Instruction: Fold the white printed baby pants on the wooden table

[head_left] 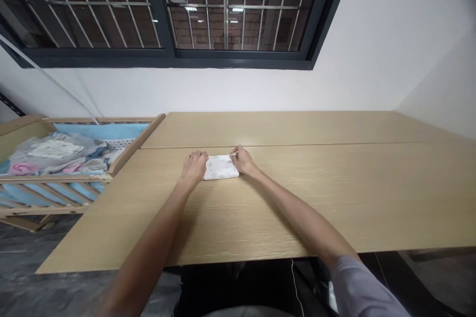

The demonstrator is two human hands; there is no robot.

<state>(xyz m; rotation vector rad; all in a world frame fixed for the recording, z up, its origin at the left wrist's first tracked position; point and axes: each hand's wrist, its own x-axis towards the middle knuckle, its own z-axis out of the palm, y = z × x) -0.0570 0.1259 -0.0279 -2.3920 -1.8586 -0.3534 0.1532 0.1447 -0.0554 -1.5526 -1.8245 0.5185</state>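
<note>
One sleeve [364,282], grey, on the right arm, nearest the viewer. One table [334,198], pale wood grain, near edge running across below the forearms.

Two bare hands, both at the cloth. Left hand [195,164]: fingers bent and close together, laid over the cloth's left edge; whether they grip or only press, cannot tell. Right hand [243,159]: thumb and forefinger nearly closed, seemingly pinching the far right corner.

One cloth [221,167], white, small print, apparently folded, lying on the table between the hands, just short of the seam [282,145]. Handling, as judged: left hand best kept light and steady as anchor; right pinch low and level, taking all layers together, edges flush; any slack smoothed outward, without tugging, since thin fabric skews easily.

One crib [137,153], left, wooden, blue-lined, heaped with fabrics [55,151]. One white wall [230,89]. One barred window [238,63], dark-framed, farthest.
</note>
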